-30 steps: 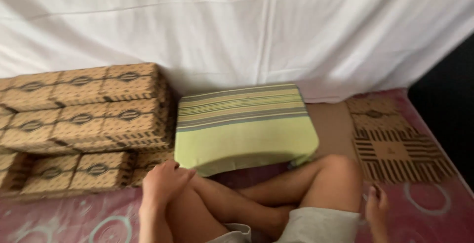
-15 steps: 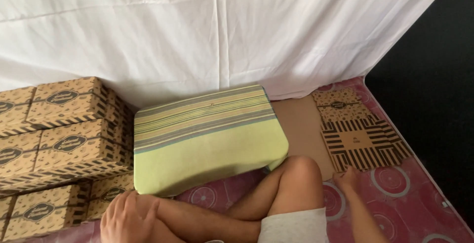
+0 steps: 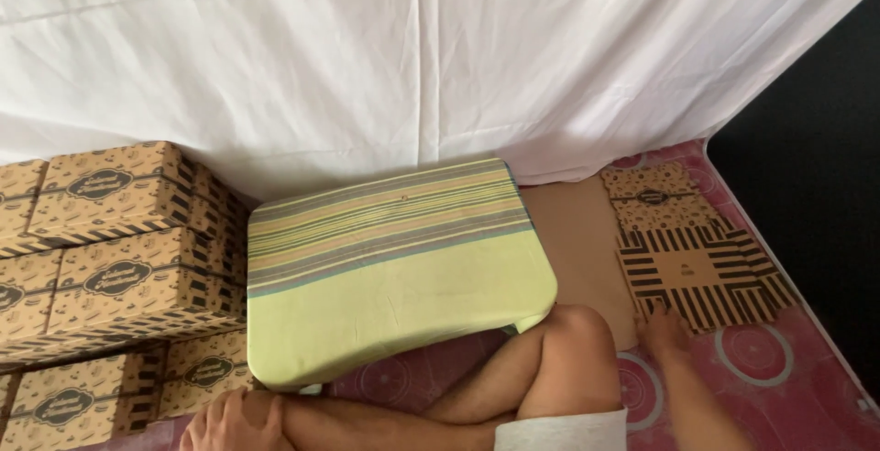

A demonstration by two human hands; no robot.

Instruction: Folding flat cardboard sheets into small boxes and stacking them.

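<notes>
Striped brown cardboard, the flat box blank [image 3: 701, 272], lies right of centre; right hand [image 3: 665, 334] touches its near edge, fingers loosely together. Judged best: grip one sheet's edge squarely. Left hand [image 3: 234, 422] rests spread on a shin.

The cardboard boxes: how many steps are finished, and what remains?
Done: folded boxes stand stacked at left. In hand: the right hand touches the top flat box blank; the left hand rests on a leg. Left: the unfolded flat blanks on the right.

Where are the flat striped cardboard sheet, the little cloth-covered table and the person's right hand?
flat striped cardboard sheet [image 3: 701, 272], head view, its plain centre panel.
cloth-covered table [image 3: 403, 277], head view, middle of the top.
right hand [image 3: 665, 332], head view, back of the hand.
</notes>
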